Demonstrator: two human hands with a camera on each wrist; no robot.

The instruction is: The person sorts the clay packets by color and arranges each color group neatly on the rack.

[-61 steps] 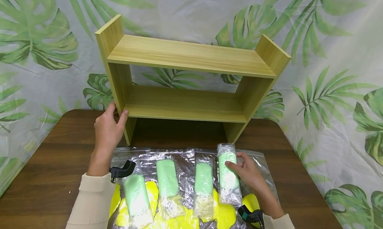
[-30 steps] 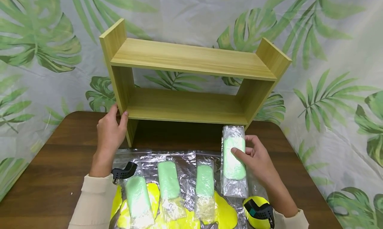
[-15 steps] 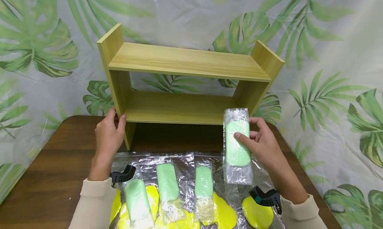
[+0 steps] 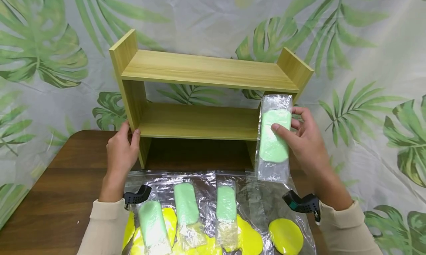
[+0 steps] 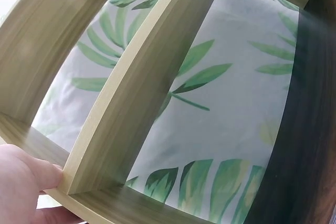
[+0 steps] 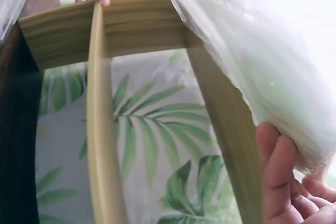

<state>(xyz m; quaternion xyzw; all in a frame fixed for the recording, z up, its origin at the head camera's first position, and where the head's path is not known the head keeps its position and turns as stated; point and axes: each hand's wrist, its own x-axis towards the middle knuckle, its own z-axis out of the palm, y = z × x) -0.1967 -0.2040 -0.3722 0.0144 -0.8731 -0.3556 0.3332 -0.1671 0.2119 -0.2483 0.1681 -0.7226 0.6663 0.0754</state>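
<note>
My right hand (image 4: 307, 140) pinches a clear plastic packet (image 4: 273, 136) holding a flat, pale green, clay-like slab, thumb on its front and fingers behind. The packet is raised upright in front of the right side of a two-tier wooden shelf (image 4: 206, 70). In the right wrist view the packet (image 6: 262, 72) tilts beside the shelf frame. My left hand (image 4: 121, 149) grips the shelf's left side panel at the middle board, thumb on the front. The left wrist view shows that thumb (image 5: 44, 174) at the board's end.
Similar green packets (image 4: 186, 203) lie in a row on clear zip bags (image 4: 253, 192) with flat yellow pieces (image 4: 286, 236) in front of the shelf. The dark wooden table (image 4: 60, 195) carries it all. A leaf-patterned cloth (image 4: 366, 44) hangs behind.
My right hand has lifted the green packet off the bags, up and slightly right, to the shelf's right side. The round yellow piece beneath is uncovered. My left hand keeps its grip.
</note>
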